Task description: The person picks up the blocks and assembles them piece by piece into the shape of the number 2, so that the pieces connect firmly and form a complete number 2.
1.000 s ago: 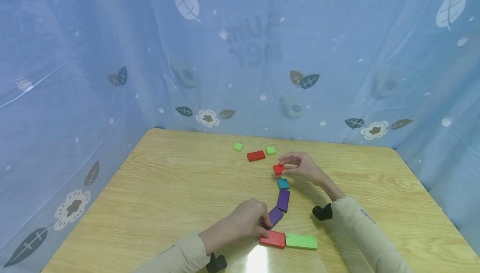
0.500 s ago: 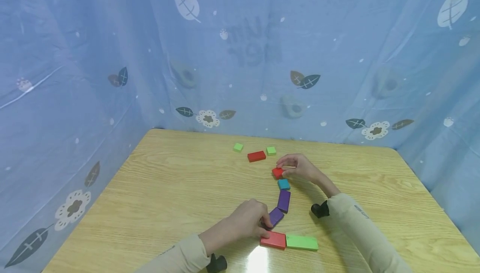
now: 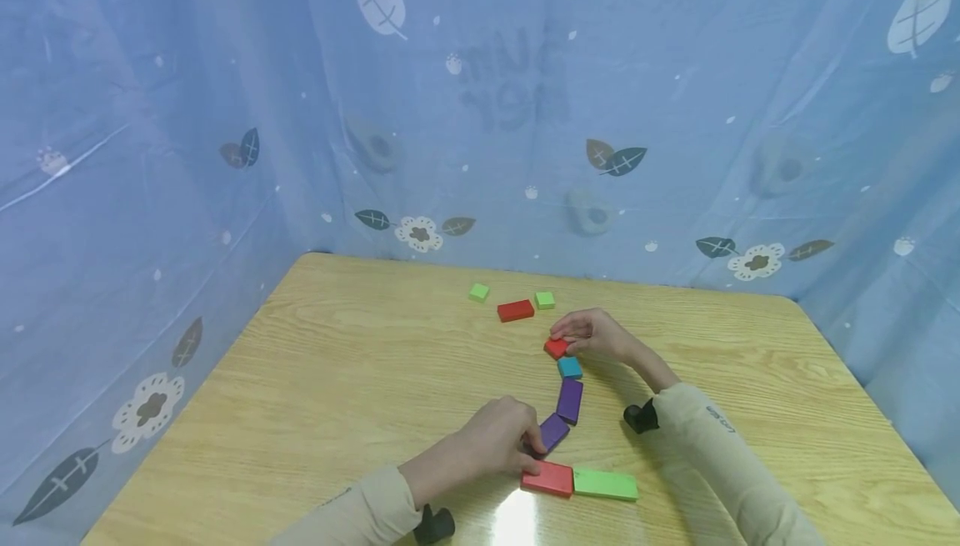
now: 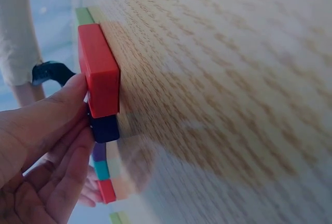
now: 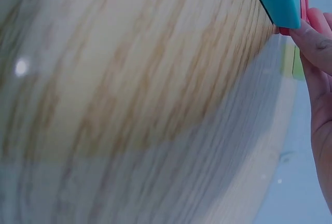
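With its thumb on the corner of a flat red block [image 3: 548, 479], my left hand [image 3: 491, 442] curls its fingers at the near end of a purple block [image 3: 553, 432]. The left wrist view shows the thumb against the same red block [image 4: 98, 68] and the fingers beside the dark purple end [image 4: 105, 129]. Farther off, my right hand [image 3: 596, 335] pinches a small red block [image 3: 556, 348] low at the tabletop. A teal block [image 3: 570, 368] lies just nearer, followed by another purple block [image 3: 570, 401]. In the right wrist view the teal block [image 5: 280, 1] partly hides the red one.
A light green block [image 3: 605, 484] adjoins the flat red one on its right. Toward the back of the wooden table [image 3: 360, 363] lie a dark red block [image 3: 515, 311] and two small green blocks, one left [image 3: 478, 292] and one right [image 3: 545, 300]. A blue patterned curtain [image 3: 487, 112] encloses the table.
My right hand has brought the small red block slightly nearer and down, close to the teal block, turning it a little. My left hand stays in place.
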{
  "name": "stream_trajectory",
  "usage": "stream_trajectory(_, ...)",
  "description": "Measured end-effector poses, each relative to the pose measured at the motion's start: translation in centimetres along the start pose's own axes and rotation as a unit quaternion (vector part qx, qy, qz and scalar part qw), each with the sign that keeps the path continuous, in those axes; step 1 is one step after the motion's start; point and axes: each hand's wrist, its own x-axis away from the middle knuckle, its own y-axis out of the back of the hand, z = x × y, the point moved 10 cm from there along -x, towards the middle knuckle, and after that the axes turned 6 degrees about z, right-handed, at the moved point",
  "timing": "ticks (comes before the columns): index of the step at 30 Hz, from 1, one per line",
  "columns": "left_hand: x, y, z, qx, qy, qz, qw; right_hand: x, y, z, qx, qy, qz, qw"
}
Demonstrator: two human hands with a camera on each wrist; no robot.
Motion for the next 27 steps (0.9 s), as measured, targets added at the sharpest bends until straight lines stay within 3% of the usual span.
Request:
stream_trajectory(13,0.0,0.1,-0.1,-0.004,-0.005,-0.007,1.0000,0.0,0.0,-0.3,0.006,-0.011,0.007,0.9999)
stream_trajectory(21,0.0,0.2,-0.1,-0.003,-0.008,-0.010,0.9999,0.1,0.1,-0.7,-0.037,-0.029,0.006,0.9989)
stream_trajectory(25,0.0,0.2,-0.2,-0.004,-0.006,-0.009,0.9999,0.4,1.3,-0.8,-0.060,-0.040,-0.021,0.9972)
stream_trajectory(27,0.0,0.2,-0.1,-0.002,-0.004,-0.008,1.0000,0.7,2.5,-0.9,-0.081,-0.042,-0.055,0.9943)
